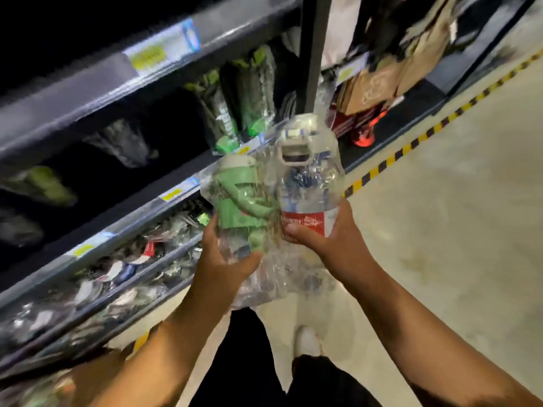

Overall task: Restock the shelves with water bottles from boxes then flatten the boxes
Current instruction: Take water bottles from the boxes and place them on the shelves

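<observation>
I hold two plastic-wrapped water bottles up in front of the dark shelves [97, 83]. My left hand [223, 259] grips the green-strapped bottle [238, 201] round its lower part, through its clear bag. My right hand [320, 236] grips the clear bottle with a red label and white lid [308, 177] at its base. The two bottles touch side by side. The picture is blurred by motion.
The shelf behind the bottles holds several wrapped green and black bottles [232, 113]. Lower shelves [117, 277] carry small packaged goods. Brown paper bags [379, 83] hang at the right. A yellow-black stripe [411, 145] edges the pale floor. My white shoe [307, 340] is below.
</observation>
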